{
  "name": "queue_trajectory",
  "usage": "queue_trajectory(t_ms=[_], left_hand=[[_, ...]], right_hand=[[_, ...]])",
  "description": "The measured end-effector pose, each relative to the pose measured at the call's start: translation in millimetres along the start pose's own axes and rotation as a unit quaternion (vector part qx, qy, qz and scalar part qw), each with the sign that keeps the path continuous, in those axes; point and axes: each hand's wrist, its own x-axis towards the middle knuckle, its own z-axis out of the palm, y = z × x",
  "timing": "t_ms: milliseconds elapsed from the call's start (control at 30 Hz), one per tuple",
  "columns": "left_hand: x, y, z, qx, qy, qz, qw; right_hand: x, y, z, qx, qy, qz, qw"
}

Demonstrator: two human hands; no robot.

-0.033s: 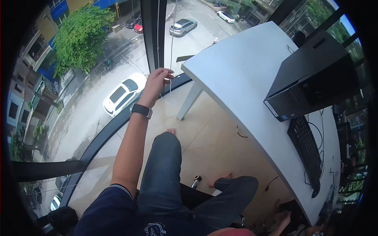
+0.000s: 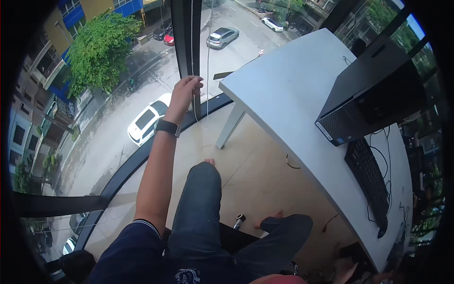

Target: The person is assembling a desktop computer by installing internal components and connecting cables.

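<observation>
left hand [image 2: 185,92] is closed around the thin blind cord [image 2: 207,71] hanging at the window mullion [image 2: 185,38], left of the worktop [image 2: 288,99]; best pull straight down, steady, no sideways yank.

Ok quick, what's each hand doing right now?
Left hand: closed on the blind cord by the window.
Right hand: not in view.

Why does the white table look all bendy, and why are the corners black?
Head view: the fisheye lens curves the white table and the window frame toward the rim; the corners are black outside the lens circle; daylight through the glass is bright and even; the left hand on the thin cord looks sharp.
</observation>
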Motion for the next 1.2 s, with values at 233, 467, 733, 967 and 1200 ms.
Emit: queue_trajectory(t_ms=[233,467,733,967,1200], left_hand=[[76.6,100.7,126.8,0.494,-0.102,0.057,0.862],[43.6,96.3,158.9,0.550,0.020,0.078,0.831],[54.7,89.8,153.2,0.617,-0.031,0.110,0.778],[88.1,75.9,151.7,0.627,-0.025,0.107,0.771],[90.8,63.5,143.0,0.644,-0.012,0.136,0.753]], right_hand=[[97.8,-109.0,0.5,0.176,0.044,-0.199,0.963],[117.2,-79.5,-1.6,0.077,0.170,-0.253,0.949],[133.4,-95.2,4.4,0.043,0.206,-0.250,0.945],[127.7,-87.4,-2.0,0.054,0.182,-0.280,0.941],[109.9,-83.6,2.3,0.070,0.141,-0.231,0.960]])
